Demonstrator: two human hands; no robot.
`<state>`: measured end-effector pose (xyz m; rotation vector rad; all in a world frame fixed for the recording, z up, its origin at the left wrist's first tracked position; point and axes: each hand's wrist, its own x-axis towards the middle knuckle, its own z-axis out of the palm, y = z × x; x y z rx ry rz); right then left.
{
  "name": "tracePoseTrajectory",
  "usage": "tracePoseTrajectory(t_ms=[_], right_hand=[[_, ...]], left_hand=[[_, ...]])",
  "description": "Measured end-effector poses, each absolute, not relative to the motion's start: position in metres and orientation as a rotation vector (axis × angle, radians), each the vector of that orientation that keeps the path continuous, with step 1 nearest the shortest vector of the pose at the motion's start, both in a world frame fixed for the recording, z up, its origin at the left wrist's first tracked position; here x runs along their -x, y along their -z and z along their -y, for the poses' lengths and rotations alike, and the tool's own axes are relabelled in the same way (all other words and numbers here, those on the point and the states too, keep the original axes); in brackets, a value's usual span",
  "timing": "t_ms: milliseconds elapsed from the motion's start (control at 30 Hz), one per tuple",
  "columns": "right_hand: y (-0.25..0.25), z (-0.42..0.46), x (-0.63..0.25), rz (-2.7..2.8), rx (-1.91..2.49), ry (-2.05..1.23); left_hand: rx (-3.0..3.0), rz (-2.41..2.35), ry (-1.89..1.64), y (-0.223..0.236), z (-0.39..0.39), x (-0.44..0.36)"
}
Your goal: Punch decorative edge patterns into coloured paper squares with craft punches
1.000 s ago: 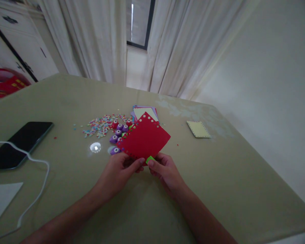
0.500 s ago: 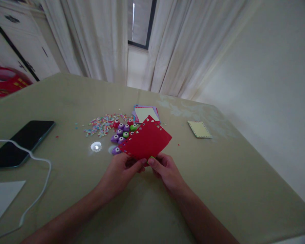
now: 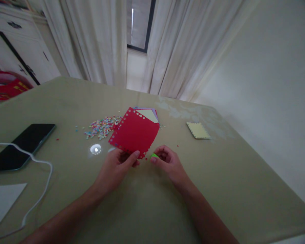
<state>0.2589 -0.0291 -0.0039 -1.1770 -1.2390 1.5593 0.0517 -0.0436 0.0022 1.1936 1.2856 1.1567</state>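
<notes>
A red paper sheet (image 3: 136,132) with small cut-out shapes along its edges is pinched in my left hand (image 3: 117,166), thumb on top near the lower corner. My right hand (image 3: 169,164) closes its fingers around a small green craft punch (image 3: 154,156), mostly hidden by the fingers. A gap separates the punch from the sheet's lower right edge. A tiny red paper bit (image 3: 146,159) shows between the hands. Behind the sheet, a red punch (image 3: 116,124) peeks out at its left side; other punches there are covered.
Colourful paper confetti (image 3: 103,127) lies left of the sheet. Stacked coloured papers (image 3: 149,115) sit behind it. A pale yellow edge-punched paper stack (image 3: 198,130) is at the right. On the left are a black phone (image 3: 22,145), a white cable (image 3: 44,184) and white paper (image 3: 5,200).
My right hand with the green punch has come away from the red sheet. The sheet has shifted left and turned in my left hand, now hiding most of the punches. A red bit appears between the hands.
</notes>
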Motion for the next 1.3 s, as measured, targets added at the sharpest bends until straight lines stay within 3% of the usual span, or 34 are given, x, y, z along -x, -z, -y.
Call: tracePoseTrajectory(t_ms=[233,533,733,933,1133,1300], right_hand=[[0.019,0.0,-0.289,1.692,1.537,-0.602],[0.026,-0.005,-0.279,1.755,1.465,-0.185],[0.013,-0.005,-0.221,2.227,1.268,-0.198],[0.008,-0.006,-0.196,2.41,1.191,-0.249],[0.007,0.022,-0.231,2.293,1.441,-0.454],[0.0,0.032,-0.238,1.709,1.353,-0.952]], left_hand=[[-1.138,-1.247,-1.25,-0.006,0.038,-0.048],[-0.983,-1.279,-1.53,-0.007,0.024,-0.03],[-0.785,-1.182,-1.722,-0.003,0.011,-0.021],[-0.792,-1.154,-1.662,-0.01,0.016,-0.026],[-0.832,-1.158,-1.59,-0.009,0.024,-0.032],[-0.853,-1.166,-1.508,-0.004,0.028,-0.037]])
